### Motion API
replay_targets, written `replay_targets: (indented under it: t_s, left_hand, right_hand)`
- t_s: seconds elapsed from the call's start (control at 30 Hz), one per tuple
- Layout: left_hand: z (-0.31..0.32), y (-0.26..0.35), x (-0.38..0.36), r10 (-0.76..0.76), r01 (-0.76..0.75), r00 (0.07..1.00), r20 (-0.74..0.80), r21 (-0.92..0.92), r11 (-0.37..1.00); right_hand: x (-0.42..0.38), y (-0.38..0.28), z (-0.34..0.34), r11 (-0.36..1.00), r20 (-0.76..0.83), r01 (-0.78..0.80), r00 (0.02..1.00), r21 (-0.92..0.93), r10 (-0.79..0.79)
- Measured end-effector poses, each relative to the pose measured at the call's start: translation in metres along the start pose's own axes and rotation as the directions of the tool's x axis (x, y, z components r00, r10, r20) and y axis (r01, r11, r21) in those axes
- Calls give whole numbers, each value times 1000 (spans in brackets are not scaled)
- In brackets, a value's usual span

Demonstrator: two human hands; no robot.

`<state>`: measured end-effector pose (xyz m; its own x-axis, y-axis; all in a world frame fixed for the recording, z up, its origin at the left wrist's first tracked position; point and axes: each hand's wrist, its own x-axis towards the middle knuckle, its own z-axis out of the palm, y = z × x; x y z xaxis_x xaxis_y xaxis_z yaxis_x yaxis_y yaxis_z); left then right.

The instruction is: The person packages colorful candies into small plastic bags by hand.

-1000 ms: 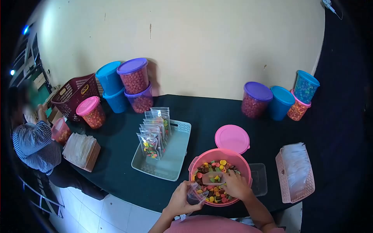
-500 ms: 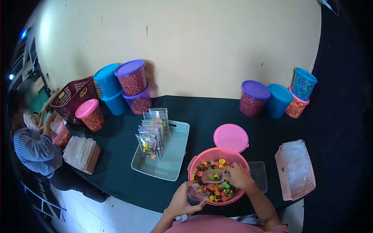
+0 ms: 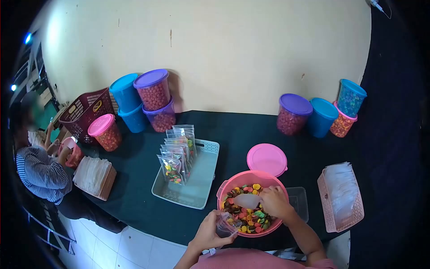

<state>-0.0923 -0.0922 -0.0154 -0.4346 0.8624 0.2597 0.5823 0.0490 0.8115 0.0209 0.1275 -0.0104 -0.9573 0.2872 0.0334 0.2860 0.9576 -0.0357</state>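
A pink tub full of small colourful pieces stands at the table's front edge. Over the pieces, my right hand grips a translucent scoop, which is tilted so that its inside is hidden. My left hand pinches a clear plastic bag at the tub's front left rim. Some coloured pieces show at the bag. Left of the tub, several filled clear bags stand in a grey-green tray.
Behind the tub lies a pink lid; a clear container is beside it. Baskets of empty bags stand right and left. Lidded tubs line the wall. Another person works at far left.
The scoop in my right hand has turned over and moved slightly; the pieces seen in it are now out of sight. At far left, the other person's hand has moved down to their tub.
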Motion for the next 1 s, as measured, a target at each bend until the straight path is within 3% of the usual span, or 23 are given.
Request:
replay_targets:
  t_s: [0.07, 0.2, 0.27, 0.3, 0.37, 0.47, 0.6, 0.8, 0.87, 0.93, 0.97, 1.0]
  left_hand:
    - [-3, 2, 1, 5, -4, 1000, -14, 20, 1000]
    - [-6, 4, 3, -12, 12, 1000, -25, 4, 1000]
    - [-4, 0, 2, 10, -10, 999, -34, -6, 1000]
    - [-3, 0, 2, 12, -12, 999, -35, -5, 1000]
    - [-2, 0, 2, -8, 8, 1000, -27, -11, 1000]
    - [-2, 1, 3, 4, -5, 999, -33, -16, 1000]
    - [-6, 7, 7, -26, 26, 1000, -5, 17, 1000]
    - [-17, 24, 20, 102, -93, 995, -18, 287, 953]
    - [-19, 31, 27, 150, -123, 987, -58, 334, 935]
    - [-19, 35, 35, 201, -151, 975, -95, 381, 912]
    - [-17, 35, 39, 211, -171, 976, -60, 391, 904]
    - [-16, 35, 42, 222, -194, 975, -24, 399, 896]
  right_hand:
    - [-2, -1, -12, 994, -104, 1, 994, 110, 10]
    - [-12, -4, -28, 967, -87, -37, 994, 253, 61]
    - [-20, -1, -24, 956, 78, -131, 990, 264, 114]
    - [-21, -3, -30, 956, 76, -131, 991, 263, 115]
    - [-25, -8, -48, 939, 290, -248, 941, 237, 175]
    - [-30, -14, -68, 938, 381, -264, 910, 226, 165]
    - [-36, -15, -69, 928, 340, -230, 932, 293, 124]
    - [-37, -2, -83, 883, 334, -222, 939, 414, 80]
    - [-42, 15, -74, 614, 223, -118, 970, 781, -98]
    - [-49, 16, -74, 538, 239, -135, 963, 832, -127]
    - [-51, 16, -74, 457, 254, -159, 955, 875, -154]
    - [-50, 17, -75, 458, 253, -159, 956, 874, -151]
